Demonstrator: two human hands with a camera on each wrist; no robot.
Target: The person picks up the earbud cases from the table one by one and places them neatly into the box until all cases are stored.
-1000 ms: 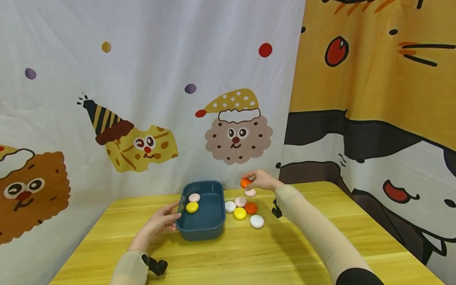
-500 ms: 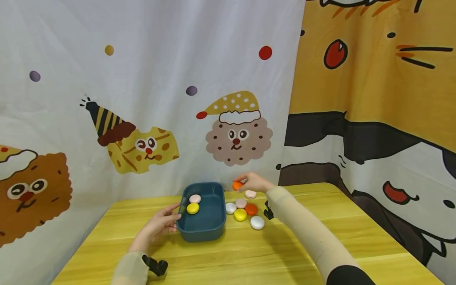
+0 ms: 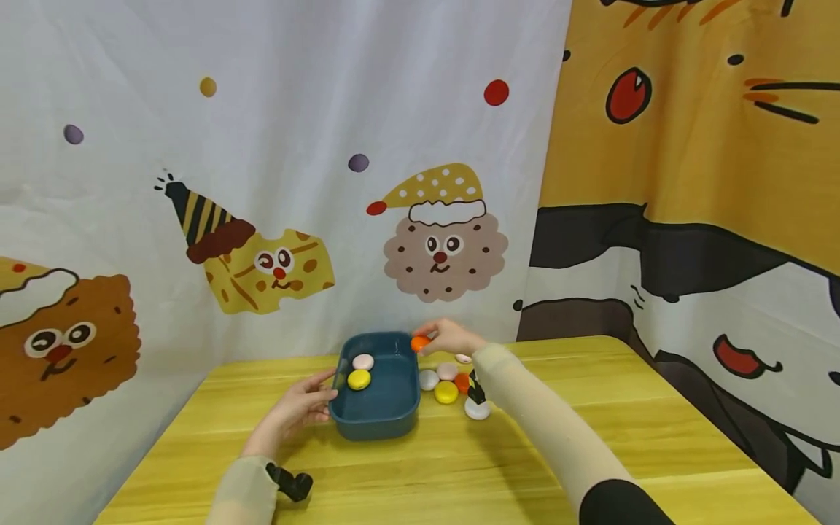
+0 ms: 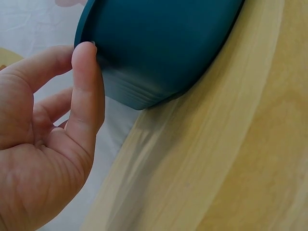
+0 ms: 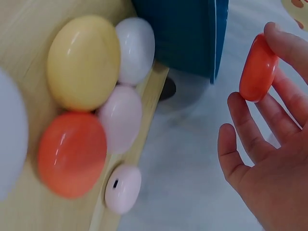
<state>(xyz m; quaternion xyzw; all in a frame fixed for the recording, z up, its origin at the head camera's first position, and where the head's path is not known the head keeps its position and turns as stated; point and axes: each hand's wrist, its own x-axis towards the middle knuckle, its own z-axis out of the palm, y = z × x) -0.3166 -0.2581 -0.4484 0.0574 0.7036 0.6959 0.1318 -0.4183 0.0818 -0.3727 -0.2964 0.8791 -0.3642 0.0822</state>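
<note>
A dark blue-green plastic box [image 3: 374,430] stands on the table with a pink and a yellow rounded disc [image 3: 359,379] inside. At its left side my left hand [image 3: 302,405] pinches the rim between thumb and fingers, close up in the left wrist view [image 4: 53,130]. My right hand [image 3: 453,338] holds an orange rounded disc [image 5: 259,70] by its edges, thumb on one side and fingers on the other. That disc is in the air beside the box's far right corner, apart from the table.
Right of the box lie a yellow disc [image 3: 446,392], another orange disc [image 5: 72,154], and several white and pink ones [image 5: 119,118], some partly hidden by the right wrist in the head view. A printed curtain [image 3: 295,146] hangs behind the wooden table [image 3: 459,467].
My right hand has moved left with the orange disc, from above the far pink disc to the box's right rim. My left hand stays on the box.
</note>
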